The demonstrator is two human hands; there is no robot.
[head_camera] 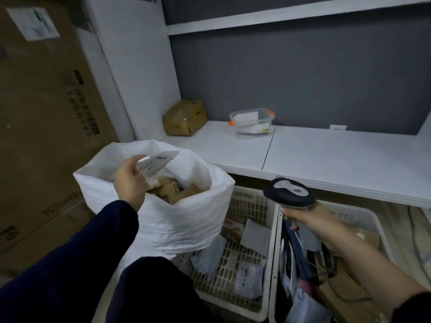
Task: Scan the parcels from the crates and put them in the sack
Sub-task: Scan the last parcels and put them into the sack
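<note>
left hand [130, 180] over sack [186, 220], gripping parcel [156, 163]

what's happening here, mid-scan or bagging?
Bagging. The left hand holds a flat white parcel over the open mouth of the white sack, which already has cardboard boxes inside. The right hand grips the handheld scanner above the crates, not aimed at the parcel. The two crates below still hold more parcels.
</note>
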